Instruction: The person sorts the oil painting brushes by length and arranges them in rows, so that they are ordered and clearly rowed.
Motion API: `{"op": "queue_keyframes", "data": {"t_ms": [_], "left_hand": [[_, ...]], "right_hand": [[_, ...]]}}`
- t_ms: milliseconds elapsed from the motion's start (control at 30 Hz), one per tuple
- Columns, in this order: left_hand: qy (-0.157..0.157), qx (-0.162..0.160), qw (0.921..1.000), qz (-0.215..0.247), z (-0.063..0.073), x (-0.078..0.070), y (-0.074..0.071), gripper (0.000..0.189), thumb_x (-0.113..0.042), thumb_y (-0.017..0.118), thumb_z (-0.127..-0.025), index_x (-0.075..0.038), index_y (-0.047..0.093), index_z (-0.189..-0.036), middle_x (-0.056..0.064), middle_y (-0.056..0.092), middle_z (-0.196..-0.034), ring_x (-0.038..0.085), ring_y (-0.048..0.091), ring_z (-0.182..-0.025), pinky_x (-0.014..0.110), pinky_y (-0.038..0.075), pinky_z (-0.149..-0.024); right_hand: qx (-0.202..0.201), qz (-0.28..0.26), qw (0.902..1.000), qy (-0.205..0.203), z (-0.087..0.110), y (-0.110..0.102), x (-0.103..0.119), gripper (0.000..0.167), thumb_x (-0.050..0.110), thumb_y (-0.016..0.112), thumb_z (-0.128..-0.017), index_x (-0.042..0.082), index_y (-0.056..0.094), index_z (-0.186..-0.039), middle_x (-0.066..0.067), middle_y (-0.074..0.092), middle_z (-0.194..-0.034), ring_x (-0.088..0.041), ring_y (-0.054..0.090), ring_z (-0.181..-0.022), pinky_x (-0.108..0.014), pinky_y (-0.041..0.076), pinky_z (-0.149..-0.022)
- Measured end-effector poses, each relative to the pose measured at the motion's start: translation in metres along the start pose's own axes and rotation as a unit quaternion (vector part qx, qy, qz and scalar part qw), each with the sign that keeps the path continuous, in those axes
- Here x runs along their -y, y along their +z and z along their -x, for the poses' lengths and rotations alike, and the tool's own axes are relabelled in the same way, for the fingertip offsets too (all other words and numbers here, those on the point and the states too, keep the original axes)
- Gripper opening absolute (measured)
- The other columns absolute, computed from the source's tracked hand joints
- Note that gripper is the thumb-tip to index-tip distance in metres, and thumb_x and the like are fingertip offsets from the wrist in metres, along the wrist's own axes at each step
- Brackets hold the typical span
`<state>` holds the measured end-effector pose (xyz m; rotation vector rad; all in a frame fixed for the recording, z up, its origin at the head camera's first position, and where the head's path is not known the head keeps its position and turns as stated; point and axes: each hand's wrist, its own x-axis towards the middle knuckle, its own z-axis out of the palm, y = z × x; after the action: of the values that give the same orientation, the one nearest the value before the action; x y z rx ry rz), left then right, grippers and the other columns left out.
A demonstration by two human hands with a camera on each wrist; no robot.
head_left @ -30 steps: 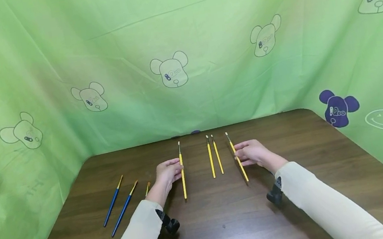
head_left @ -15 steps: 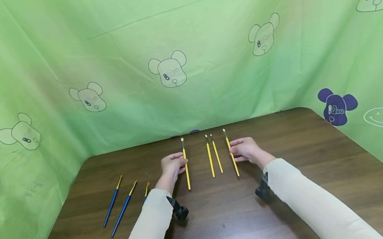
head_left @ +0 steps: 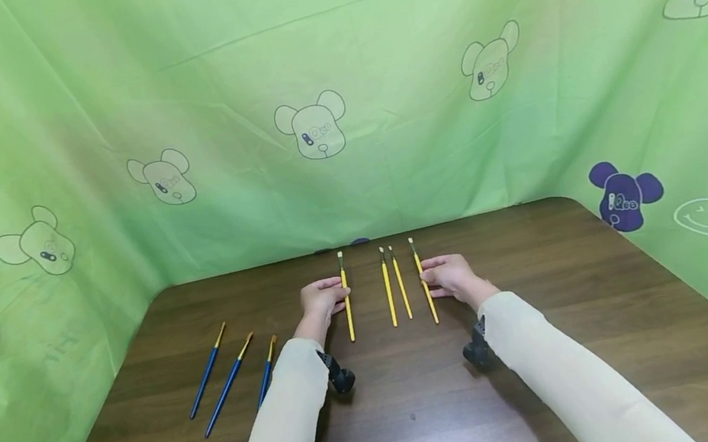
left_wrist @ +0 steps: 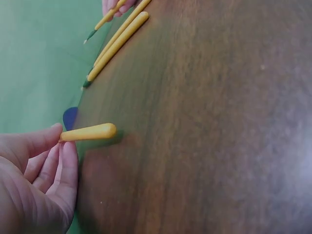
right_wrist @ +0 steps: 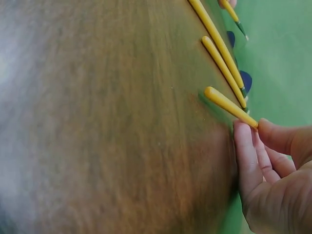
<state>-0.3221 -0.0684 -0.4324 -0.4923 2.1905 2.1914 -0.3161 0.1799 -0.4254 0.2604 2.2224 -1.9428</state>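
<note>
My left hand point(head_left: 321, 299) pinches a yellow-handled paintbrush point(head_left: 349, 314) between thumb and fingers, its pale bristles pointing to the far side. In the left wrist view the rounded end of that handle point(left_wrist: 92, 131) sticks out past the fingertips. Another yellow paintbrush point(head_left: 429, 298) is pinched by my right hand point(head_left: 452, 276), slightly slanted. Between the hands, two yellow paintbrushes point(head_left: 390, 296) point(head_left: 403, 290) lie side by side on the table, bristles away from me. The right wrist view shows the right hand's thumb and fingertips on its handle point(right_wrist: 226, 103).
Three blue-handled paintbrushes point(head_left: 208, 375) point(head_left: 230, 387) point(head_left: 267, 374) lie slanted at the left; my left sleeve point(head_left: 282, 425) partly covers the nearest one. The brown wooden table point(head_left: 412, 413) ends at a green printed cloth point(head_left: 243, 223) behind and at both sides.
Both hands have moved inward and a little farther away with their yellow paintbrushes, towards the two lying ones. The right paintbrush has become more upright in view. More of the third blue paintbrush shows.
</note>
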Motion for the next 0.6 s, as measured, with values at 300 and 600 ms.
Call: {"op": "queue_keyframes", "data": {"t_ms": [300, 600], "left_hand": [[0.004, -0.013, 0.9991, -0.039, 0.001, -0.003, 0.004, 0.028, 0.009, 0.075, -0.078, 0.001, 0.073, -0.104, 0.013, 0.072, -0.098, 0.011, 0.064, -0.070, 0.025, 0.056, -0.060], [0.004, -0.035, 0.9970, -0.069, -0.003, 0.002, 0.011, 0.026, 0.008, 0.077, -0.076, 0.000, 0.075, -0.100, 0.010, 0.073, -0.093, 0.013, 0.066, -0.074, 0.025, 0.056, -0.059]], "right_hand": [[-0.027, 0.022, 0.9994, 0.002, -0.004, 0.005, -0.002, 0.034, -0.002, 0.061, -0.092, -0.010, 0.057, -0.125, -0.015, 0.064, -0.104, -0.015, 0.061, -0.085, -0.029, 0.058, -0.069], [-0.057, 0.036, 0.9977, 0.005, -0.002, 0.010, -0.002, 0.032, -0.003, 0.064, -0.090, -0.010, 0.061, -0.121, -0.019, 0.067, -0.108, -0.015, 0.062, -0.082, -0.028, 0.058, -0.068]]}}
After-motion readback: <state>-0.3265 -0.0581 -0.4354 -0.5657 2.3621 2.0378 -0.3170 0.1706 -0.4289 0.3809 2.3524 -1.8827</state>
